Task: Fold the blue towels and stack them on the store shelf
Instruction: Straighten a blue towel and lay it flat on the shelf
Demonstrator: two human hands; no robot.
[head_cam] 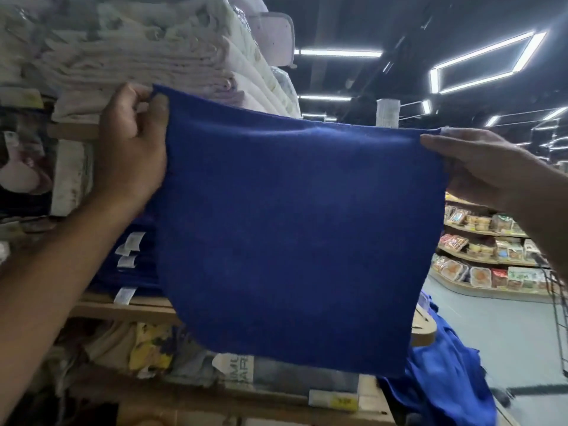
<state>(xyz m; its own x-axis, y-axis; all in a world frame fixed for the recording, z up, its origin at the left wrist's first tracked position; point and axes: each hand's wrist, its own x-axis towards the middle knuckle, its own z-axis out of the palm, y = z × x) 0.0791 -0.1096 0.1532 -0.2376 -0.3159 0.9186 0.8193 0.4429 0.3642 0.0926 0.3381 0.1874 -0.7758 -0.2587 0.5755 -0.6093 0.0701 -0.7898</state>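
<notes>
Dim store, dark ceiling, light from bright white strip lights [338, 52] upper right, slightly blown out. Flat even light on blue towel [292, 226], weave not resolved. Pale linens [138, 56] upper left soft and smeared, lower left murky. Wide-angle bending at edges, overall soft

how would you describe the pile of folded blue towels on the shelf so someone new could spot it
Find the wooden shelving on the left, topped by pale folded bedding. One level below sits the folded blue stack, partly behind the held towel. Only it shows small white tags along its edge, unlike the loose blue heap lower right.
</notes>
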